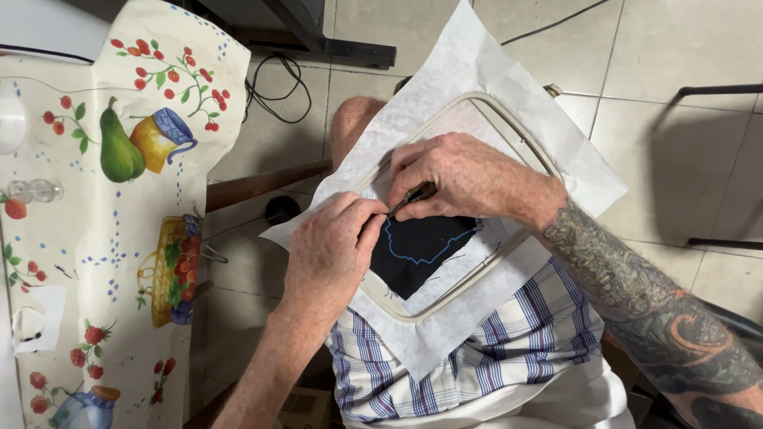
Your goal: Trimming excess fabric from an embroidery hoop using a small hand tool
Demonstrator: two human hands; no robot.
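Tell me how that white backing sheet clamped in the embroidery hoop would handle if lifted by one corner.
The white backing sheet looks thin and papery, so its loose corners would probably flop and crease. Inside the embroidery hoop it lies flat, so it is likely held taut there. Lifting a corner would probably drag the hoop, and may tear the sheet.

Pale tiled floor [683, 151], fruit-patterned tablecloth [119, 238], black cable [274, 91], dark table base [318, 36]

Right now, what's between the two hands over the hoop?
Head view: a small dark tool, held in the right hand, bridges the gap to the left hand, above the black fabric with blue stitching.
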